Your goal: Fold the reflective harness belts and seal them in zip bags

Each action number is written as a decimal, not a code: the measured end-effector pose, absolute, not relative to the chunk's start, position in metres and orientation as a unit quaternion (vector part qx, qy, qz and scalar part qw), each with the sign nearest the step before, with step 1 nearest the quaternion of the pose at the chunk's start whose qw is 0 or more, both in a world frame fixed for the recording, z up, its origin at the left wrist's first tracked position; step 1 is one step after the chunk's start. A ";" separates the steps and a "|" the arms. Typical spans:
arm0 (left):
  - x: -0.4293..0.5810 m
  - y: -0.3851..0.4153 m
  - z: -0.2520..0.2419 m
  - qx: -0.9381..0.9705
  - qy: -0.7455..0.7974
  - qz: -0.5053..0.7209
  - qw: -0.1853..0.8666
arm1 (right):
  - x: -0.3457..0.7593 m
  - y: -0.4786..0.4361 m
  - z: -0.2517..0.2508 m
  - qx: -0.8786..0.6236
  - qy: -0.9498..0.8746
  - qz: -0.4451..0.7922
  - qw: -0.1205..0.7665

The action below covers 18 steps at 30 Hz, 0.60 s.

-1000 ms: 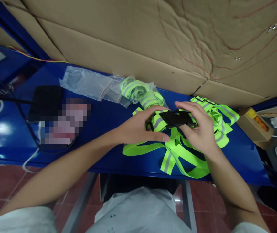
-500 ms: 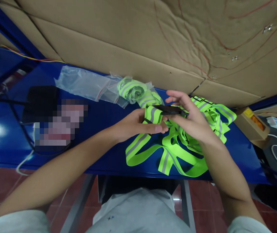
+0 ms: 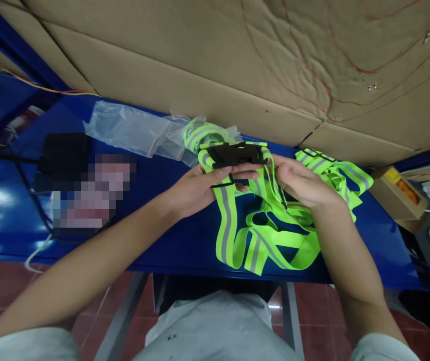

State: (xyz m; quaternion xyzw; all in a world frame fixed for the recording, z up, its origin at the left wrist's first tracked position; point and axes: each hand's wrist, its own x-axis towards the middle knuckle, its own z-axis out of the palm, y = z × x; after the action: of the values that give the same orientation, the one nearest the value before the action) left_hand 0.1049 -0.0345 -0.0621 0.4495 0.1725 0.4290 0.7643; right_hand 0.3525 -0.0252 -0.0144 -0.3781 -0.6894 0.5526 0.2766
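Observation:
Between my hands hangs a black plastic buckle point(image 3: 235, 154) with neon yellow-green reflective strap point(image 3: 227, 225) threaded at both ends. My left hand point(image 3: 199, 188) grips the buckle's left end and the strap there, thumb on top and fingers underneath. My right hand point(image 3: 297, 180) is closed around the strap at the buckle's right end; some of its fingers are hidden behind the webbing. Below, the strap falls in loops onto the blue table point(image 3: 169, 238). A further heap of reflective straps point(image 3: 327, 173) with black slider loops lies beyond my right hand.
Clear zip bags point(image 3: 124, 128) lie along the back, one holding a rolled strap point(image 3: 205, 133). A cardboard wall point(image 3: 184, 85) rises behind the table. To the left are a black box point(image 3: 64, 158) and cables; at right stands an open carton point(image 3: 399, 195).
The buckle has come up and to the left and now lies level across both hands. My right hand's raised fingers have closed in on the strap. Strap loops below have shifted.

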 end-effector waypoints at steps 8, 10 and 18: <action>0.107 -0.038 -0.058 0.515 0.169 0.395 0.742 | 0.334 -0.032 -0.008 -0.290 -0.615 0.677 0.282; 0.107 -0.038 -0.057 0.492 0.171 0.399 0.755 | 0.333 -0.032 -0.011 -0.290 -0.608 0.684 0.278; 0.113 -0.039 -0.059 0.420 0.215 0.457 0.754 | 0.332 -0.027 -0.014 -0.388 -0.576 0.671 0.260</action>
State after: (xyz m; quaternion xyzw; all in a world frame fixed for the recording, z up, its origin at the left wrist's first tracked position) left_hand 0.1126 -0.0389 -0.0591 0.4200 0.2153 0.4565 0.7542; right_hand 0.3320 -0.0269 -0.0142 -0.3878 -0.5763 0.6709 0.2596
